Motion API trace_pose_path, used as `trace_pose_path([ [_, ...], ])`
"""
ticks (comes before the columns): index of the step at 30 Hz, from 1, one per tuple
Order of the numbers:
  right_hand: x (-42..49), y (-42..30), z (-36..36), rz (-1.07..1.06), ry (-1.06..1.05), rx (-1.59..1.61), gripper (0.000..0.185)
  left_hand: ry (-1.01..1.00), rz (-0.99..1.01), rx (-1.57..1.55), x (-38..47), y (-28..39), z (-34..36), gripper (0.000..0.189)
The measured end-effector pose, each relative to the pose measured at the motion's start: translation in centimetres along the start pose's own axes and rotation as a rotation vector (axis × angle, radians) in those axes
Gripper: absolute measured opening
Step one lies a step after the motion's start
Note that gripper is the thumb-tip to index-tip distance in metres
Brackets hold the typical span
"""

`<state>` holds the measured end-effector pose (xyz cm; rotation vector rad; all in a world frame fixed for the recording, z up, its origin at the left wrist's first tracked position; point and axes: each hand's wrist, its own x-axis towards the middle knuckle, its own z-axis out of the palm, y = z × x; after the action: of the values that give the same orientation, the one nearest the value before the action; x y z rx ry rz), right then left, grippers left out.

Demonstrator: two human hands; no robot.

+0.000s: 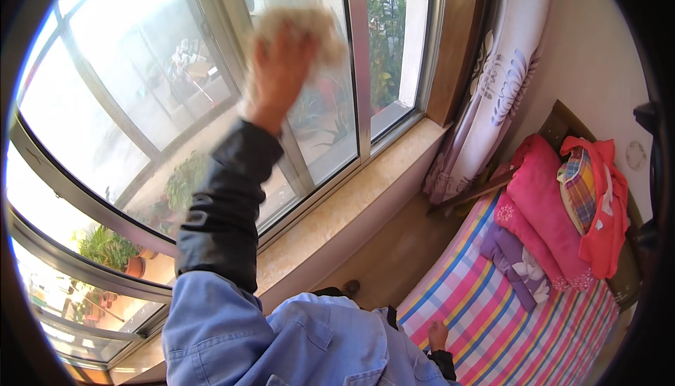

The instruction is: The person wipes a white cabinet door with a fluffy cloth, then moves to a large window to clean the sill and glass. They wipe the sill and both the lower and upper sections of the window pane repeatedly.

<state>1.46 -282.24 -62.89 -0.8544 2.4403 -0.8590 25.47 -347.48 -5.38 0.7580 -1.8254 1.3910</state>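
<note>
My left hand [282,72] is raised against the sliding window, its fingers over a pale, fluffy cloth [316,27]. Both are blurred. The cloth lies in front of a glass pane [329,106] in a metal frame [364,69]; whether it presses on the glass is hard to tell. Low at my side, my right hand [437,335] hangs over or beside a bed with a striped sheet [474,328]. Nothing shows in that hand, and its fingers are too small to make out clearly.
Below the window runs a stone sill [348,191]. A patterned curtain [506,80] hangs at its right. Folded pink bedding [548,212], a purple pillow [509,259] and a red garment [606,228] lie on the bed. Potted plants [113,249] stand beyond the glass.
</note>
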Motion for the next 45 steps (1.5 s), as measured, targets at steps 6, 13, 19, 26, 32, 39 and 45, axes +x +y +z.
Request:
trace_pose_path([
  [6,-0.4,0.8,0.5,0.074,-0.007,0.087,0.021,0.319,-0.306,0.119,13.9,-12.5,-5.6,0.056],
  [13,-0.4,-1.6,1.7,0.005,-0.079,0.030,0.024,-0.060,0.050,0.121,-0.5,-2.7,-0.9,0.053],
  [19,0.6,-3.0,1.6,0.088,-0.109,0.119,0.026,-0.527,0.356,-0.424,-26.7,11.3,0.0,0.043],
  [26,-0.8,-2.2,0.6,0.106,-0.119,0.043,0.026,-0.523,0.330,-0.442,-30.4,9.1,-2.5,0.038],
  [32,-0.3,-3.2,0.9,0.012,-0.104,-0.046,0.022,-0.283,-0.049,0.149,-8.1,-5.3,-6.2,0.048],
  [39,-1.1,-2.7,4.6,0.044,-0.171,0.173,0.026,-0.145,-0.144,-0.021,-4.6,-8.4,-7.7,0.064],
  [45,-6.0,-2.0,5.4,0.150,-0.136,0.196,0.027,-0.545,0.238,-0.243,-26.3,4.6,-5.1,0.047],
])
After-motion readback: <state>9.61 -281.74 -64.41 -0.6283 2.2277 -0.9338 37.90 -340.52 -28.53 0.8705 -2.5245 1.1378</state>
